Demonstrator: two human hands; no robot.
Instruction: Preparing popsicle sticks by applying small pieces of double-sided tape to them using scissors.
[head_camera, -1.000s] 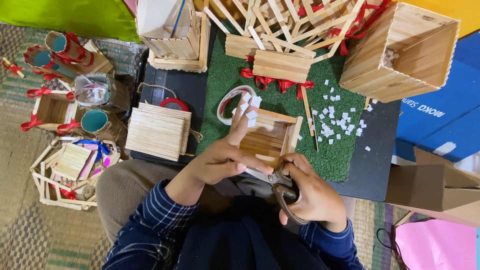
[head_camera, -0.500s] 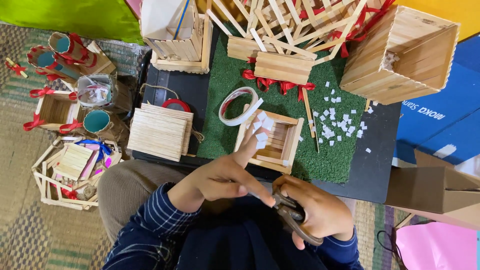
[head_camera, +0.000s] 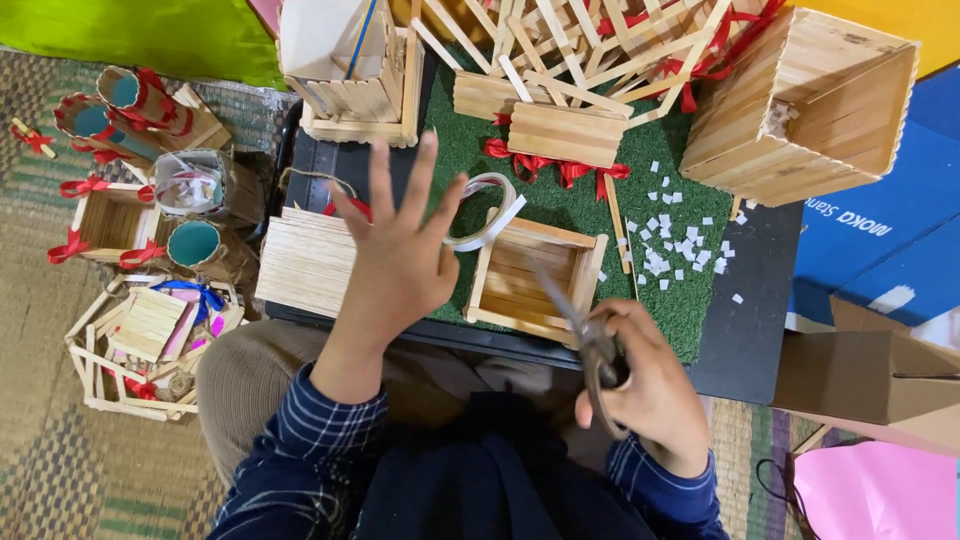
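Scissors held over a small open stick box on a green mat

Nearest, the right hand is clamped on the handles of scissors, whose blades point up over the near edge of the green mat toward the small stick box. That box is a shallow, open, square tray of pale wooden sticks, lying flat at the mat's near edge. The left hand hovers beside it with fingers spread wide, holding nothing, above a flat stick panel. A roll of white tape lies just behind the box, partly hidden by the left hand. Farther on, small white paper scraps are scattered over the mat, then a stick block with red ribbon, and a large open stick box at the far right corner.
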